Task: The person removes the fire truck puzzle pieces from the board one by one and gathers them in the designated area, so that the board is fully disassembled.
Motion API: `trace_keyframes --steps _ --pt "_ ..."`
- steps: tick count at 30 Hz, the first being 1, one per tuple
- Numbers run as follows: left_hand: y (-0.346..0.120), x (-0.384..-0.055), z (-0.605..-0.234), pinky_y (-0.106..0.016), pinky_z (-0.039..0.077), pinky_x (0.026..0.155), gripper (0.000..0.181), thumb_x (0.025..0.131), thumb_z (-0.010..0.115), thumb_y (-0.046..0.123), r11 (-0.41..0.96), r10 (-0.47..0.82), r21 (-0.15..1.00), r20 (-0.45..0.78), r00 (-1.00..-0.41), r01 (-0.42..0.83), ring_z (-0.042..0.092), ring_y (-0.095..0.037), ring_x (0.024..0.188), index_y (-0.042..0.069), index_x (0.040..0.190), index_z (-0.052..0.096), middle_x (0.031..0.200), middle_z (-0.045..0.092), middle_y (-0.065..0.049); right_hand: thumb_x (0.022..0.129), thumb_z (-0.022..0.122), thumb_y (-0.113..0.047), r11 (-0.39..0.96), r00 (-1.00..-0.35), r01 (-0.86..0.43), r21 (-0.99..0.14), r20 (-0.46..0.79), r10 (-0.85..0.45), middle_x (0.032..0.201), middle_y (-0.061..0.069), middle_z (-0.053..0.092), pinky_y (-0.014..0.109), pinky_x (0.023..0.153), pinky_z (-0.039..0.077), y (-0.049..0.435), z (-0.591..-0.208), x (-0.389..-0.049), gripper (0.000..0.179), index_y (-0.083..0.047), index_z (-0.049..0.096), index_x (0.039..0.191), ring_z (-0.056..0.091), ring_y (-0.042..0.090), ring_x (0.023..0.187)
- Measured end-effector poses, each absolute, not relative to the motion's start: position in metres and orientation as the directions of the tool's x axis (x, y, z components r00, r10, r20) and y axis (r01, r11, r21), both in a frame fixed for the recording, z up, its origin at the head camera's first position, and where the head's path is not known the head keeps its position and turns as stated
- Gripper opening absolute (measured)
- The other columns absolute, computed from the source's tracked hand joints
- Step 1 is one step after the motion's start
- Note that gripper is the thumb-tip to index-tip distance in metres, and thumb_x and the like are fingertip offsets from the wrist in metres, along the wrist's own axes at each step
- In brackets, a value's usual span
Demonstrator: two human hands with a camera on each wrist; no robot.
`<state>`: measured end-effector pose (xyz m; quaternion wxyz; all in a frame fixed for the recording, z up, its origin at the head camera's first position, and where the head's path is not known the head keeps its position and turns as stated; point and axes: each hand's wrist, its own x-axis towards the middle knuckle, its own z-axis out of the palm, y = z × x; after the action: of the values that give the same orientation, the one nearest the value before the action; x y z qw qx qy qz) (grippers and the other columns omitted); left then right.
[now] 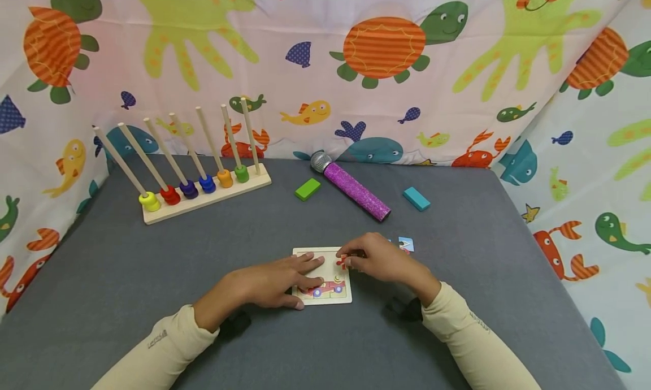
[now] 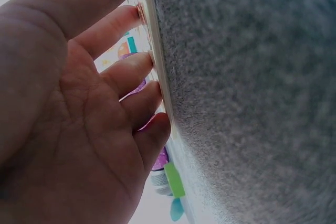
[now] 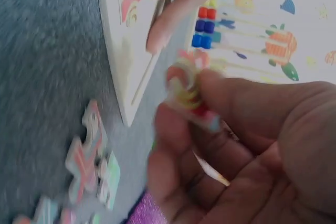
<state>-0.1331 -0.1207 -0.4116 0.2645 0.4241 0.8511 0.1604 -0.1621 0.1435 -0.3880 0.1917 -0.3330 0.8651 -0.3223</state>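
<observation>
A shallow wooden puzzle board [image 1: 331, 270] lies on the grey table, its lower part filled with pieces forming a red car picture [image 1: 335, 288]. My left hand [image 1: 277, 281] rests on the board's left side, fingers extended and spread. Seen in the left wrist view, its fingertips [image 2: 149, 93] touch the board's edge. Over the board's upper right, my right hand [image 1: 382, 259] pinches a small red and yellow puzzle piece [image 3: 186, 95] between thumb and fingers, blurred in the right wrist view. Loose puzzle pieces [image 3: 88, 153] lie beside the board, partly hidden by the right hand in the head view.
Behind the board are a green block [image 1: 307, 189], a glittery purple microphone [image 1: 357, 191] and a blue block [image 1: 416, 199]. A wooden peg stand [image 1: 213, 196] with coloured rings stands back left. A sea-animal cloth [image 1: 315, 68] hangs around the table [image 1: 152, 277].
</observation>
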Motion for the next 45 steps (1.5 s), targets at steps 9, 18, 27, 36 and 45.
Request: trace_keyframes --steps 9,18,27,36,45 --pt "-0.121 -0.132 -0.411 -0.046 0.018 0.115 0.056 0.095 0.065 0.031 0.598 0.799 0.506 -0.320 -0.509 0.622 0.008 -0.024 0.147 0.023 0.147 0.045 0.161 0.016 -0.001 0.093 0.064 -0.004 0.586 -0.724 -0.405 -0.702 -0.145 -0.674 0.089 -0.004 0.067 0.025 0.065 0.048 0.164 -0.393 -0.161 0.017 -0.005 0.073 0.107 0.055 0.010 0.076" --pt "-0.122 -0.131 -0.412 -0.046 0.017 0.115 0.057 0.094 0.065 0.030 0.598 0.799 0.511 -0.324 -0.506 0.617 0.008 -0.024 0.147 0.022 0.147 0.045 0.161 0.016 -0.002 0.094 0.061 -0.003 0.559 -0.734 -0.450 -0.697 -0.068 -0.676 0.090 -0.002 0.067 0.026 0.061 0.048 0.186 -0.388 -0.162 0.018 -0.003 0.073 0.108 0.055 0.009 0.070" --pt "-0.121 -0.131 -0.411 -0.047 0.016 0.115 0.057 0.094 0.066 0.029 0.587 0.806 0.529 -0.310 -0.504 0.613 0.008 -0.025 0.147 0.020 0.147 0.046 0.161 0.017 -0.003 0.094 0.061 -0.002 0.578 -0.778 -0.429 -0.694 -0.041 -0.627 0.086 -0.003 0.067 0.027 0.059 0.047 0.212 -0.381 -0.162 0.019 -0.003 0.073 0.109 0.055 0.009 0.069" --pt "-0.121 -0.131 -0.409 -0.047 0.016 0.115 0.056 0.094 0.066 0.028 0.582 0.809 0.530 -0.301 -0.504 0.617 0.008 -0.027 0.147 0.019 0.146 0.047 0.161 0.017 -0.004 0.093 0.060 0.000 0.622 -0.806 -0.385 -0.682 -0.079 -0.586 0.092 -0.001 0.068 0.029 0.063 0.049 0.234 -0.382 -0.165 0.020 -0.002 0.072 0.109 0.057 0.012 0.073" --pt "-0.122 -0.131 -0.410 -0.047 0.016 0.115 0.056 0.095 0.065 0.030 0.590 0.803 0.526 -0.309 -0.509 0.612 0.007 -0.026 0.147 0.021 0.147 0.046 0.161 0.016 -0.002 0.094 0.060 0.000 0.624 -0.790 -0.390 -0.677 -0.103 -0.605 0.092 0.000 0.068 0.025 0.059 0.045 0.247 -0.389 -0.167 0.022 -0.001 0.072 0.112 0.053 0.009 0.070"
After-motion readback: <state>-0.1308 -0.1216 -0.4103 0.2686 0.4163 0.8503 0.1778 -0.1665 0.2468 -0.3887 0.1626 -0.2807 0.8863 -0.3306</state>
